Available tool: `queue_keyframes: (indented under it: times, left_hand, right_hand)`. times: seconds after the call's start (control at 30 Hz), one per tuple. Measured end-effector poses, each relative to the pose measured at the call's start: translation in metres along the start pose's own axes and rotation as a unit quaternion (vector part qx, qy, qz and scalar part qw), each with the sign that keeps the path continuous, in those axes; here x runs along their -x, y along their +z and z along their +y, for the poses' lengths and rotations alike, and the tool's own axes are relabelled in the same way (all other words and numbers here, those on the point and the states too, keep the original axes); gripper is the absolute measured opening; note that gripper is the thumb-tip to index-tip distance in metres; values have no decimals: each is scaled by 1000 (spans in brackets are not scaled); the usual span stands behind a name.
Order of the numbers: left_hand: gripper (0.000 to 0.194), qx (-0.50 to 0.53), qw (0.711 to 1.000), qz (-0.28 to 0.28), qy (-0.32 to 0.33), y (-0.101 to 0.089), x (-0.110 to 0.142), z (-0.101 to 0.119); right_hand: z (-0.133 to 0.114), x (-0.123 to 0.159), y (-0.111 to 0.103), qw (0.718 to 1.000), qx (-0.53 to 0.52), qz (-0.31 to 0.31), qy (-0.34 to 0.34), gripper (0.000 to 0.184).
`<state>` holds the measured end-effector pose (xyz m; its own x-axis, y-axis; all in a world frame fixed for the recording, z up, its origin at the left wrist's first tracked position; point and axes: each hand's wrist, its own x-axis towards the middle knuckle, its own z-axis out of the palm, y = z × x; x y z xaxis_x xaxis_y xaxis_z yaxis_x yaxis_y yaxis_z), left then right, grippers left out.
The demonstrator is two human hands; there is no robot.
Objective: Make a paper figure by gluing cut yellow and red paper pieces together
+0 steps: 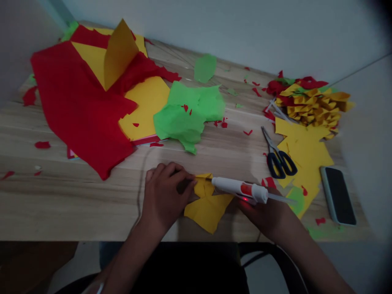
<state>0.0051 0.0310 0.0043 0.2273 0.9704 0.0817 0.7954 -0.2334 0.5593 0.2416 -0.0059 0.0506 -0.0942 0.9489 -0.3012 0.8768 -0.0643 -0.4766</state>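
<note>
My right hand is wrapped round the handle of a white glue gun, which has an orange-red patch, a small red light and a clear glue stick poking from its back. The nozzle points left and reaches the top of a cut, folded yellow paper piece. With thumb and fingertips, my left hand pinches the upper left edge of that paper. The paper's lower part spreads like two wings on the wooden table. Whether nozzle and paper touch is hard to tell.
Dark-handled scissors and a phone lie to the right, around yellow paper. Behind them sits a heap of folded yellow pieces. Red sheets and green sheets cover the left and middle back. Red scraps are scattered about.
</note>
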Motion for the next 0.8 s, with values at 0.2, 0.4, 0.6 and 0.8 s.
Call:
queue_keyframes:
  times: [0.2, 0.4, 0.6, 0.8]
  left_hand:
    - [5, 3, 1000, 0, 1, 0, -1, 0]
    - [5, -3, 1000, 4, -2, 1, 0, 0]
    - [6, -5, 1000, 3, -3, 1, 0, 0]
    - [6, -9, 1000, 0, 0, 0, 0, 0]
  right_hand:
    - [0, 0, 0, 1000, 0, -1, 9, 15]
    - [0, 0, 1, 1000, -3, 5, -8, 15]
    - [-2, 4, 2, 1000, -13, -13, 3, 10]
    - [-4, 3, 2, 1000, -18, -18, 3, 10]
